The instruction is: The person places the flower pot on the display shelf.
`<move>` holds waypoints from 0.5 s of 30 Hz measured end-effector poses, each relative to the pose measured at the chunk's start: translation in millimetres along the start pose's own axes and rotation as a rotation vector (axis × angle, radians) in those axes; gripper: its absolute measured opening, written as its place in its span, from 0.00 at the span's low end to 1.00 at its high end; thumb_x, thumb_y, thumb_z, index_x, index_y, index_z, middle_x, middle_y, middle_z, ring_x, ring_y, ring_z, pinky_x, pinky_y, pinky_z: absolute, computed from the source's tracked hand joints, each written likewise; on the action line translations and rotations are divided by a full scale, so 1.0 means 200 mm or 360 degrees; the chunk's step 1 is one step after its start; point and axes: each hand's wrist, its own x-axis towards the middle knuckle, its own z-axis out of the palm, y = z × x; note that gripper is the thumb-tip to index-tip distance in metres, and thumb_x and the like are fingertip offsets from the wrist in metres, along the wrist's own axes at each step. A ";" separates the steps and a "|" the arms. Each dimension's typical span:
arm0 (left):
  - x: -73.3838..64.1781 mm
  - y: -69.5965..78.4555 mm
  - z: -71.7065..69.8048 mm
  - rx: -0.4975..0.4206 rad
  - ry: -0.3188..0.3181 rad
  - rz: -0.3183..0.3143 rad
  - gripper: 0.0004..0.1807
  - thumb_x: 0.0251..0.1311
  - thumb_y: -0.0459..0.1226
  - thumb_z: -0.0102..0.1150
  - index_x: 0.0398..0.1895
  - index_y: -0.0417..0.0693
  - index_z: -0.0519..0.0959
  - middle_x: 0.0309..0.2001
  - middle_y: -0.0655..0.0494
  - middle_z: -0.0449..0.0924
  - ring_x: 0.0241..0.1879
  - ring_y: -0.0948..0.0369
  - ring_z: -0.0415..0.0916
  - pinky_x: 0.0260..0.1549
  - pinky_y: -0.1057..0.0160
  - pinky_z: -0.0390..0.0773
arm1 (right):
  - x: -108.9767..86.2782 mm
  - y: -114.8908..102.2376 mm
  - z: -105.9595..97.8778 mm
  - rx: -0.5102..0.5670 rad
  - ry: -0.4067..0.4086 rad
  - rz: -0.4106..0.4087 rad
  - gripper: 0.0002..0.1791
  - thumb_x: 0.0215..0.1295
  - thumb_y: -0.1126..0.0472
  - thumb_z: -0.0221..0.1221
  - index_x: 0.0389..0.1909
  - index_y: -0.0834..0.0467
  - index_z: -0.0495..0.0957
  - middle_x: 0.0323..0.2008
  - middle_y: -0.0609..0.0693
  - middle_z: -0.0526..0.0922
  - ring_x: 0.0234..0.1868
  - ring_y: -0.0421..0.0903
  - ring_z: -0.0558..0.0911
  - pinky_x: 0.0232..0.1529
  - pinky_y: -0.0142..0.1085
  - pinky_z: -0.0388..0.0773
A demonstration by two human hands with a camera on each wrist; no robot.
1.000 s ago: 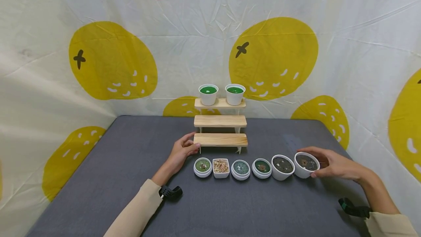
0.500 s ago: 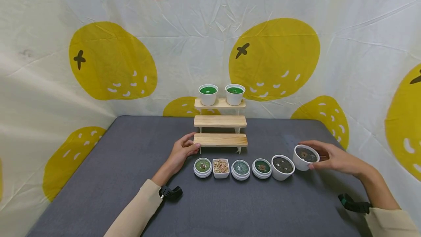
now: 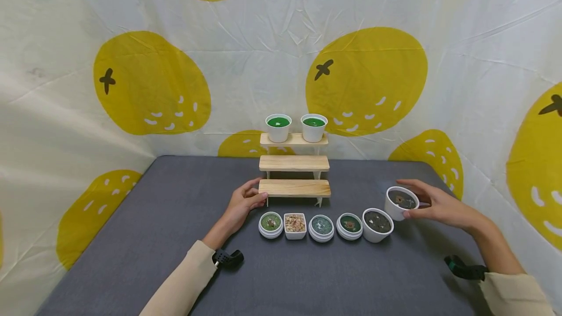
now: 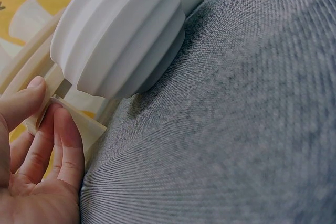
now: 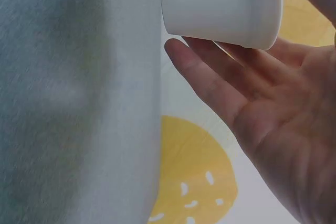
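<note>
A creased pale cloth (image 3: 254, 38) printed with rounded yellow fruit hangs behind the desk (image 3: 175, 277), whose grey cover is finely ribbed. On it stands a three-step wooden stand (image 3: 294, 187), smooth and grained; the left hand's (image 3: 240, 204) grip pinches its lowest step's end. At the desk's right, the right hand's (image 3: 443, 208) grip pinches a smooth tapered white cup (image 3: 400, 203), just behind a dark-filled cup (image 3: 377, 225). Green-filled cups (image 3: 278, 130) top the stand; ribbed round pots (image 3: 321, 228) flank a square crumb-filled dish (image 3: 295, 226).
</note>
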 end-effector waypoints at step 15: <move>0.00 0.00 0.01 -0.0003 0.0003 0.0005 0.40 0.67 0.35 0.68 0.80 0.44 0.61 0.38 0.57 0.84 0.41 0.62 0.84 0.44 0.65 0.86 | 0.15 -0.08 0.04 -0.0087 0.0077 0.0028 0.36 0.66 0.57 0.70 0.72 0.61 0.67 0.58 0.57 0.83 0.52 0.30 0.80 0.50 0.27 0.80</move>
